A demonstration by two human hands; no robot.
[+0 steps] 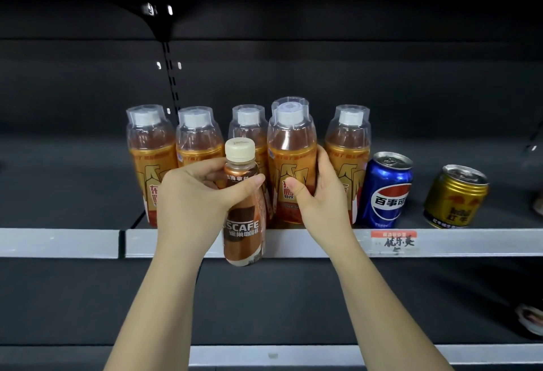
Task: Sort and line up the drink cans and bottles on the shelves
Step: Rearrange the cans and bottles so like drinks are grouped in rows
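Left grip clamped the coffee bottle, right grip an orange bottle; both cans awaited sorting.

Orange energy-drink bottles with clear shrink-wrapped tops, white caps and red-and-white label graphics. Nescafé coffee bottle: copper-brown wrap with a dark brown panel, white lettering and a cream cap. Pepsi can: blue, bearing a red, white and blue globe. Red Bull can: gold with red markings. Shelf: black, edged in a grey strip; price tag red and white.
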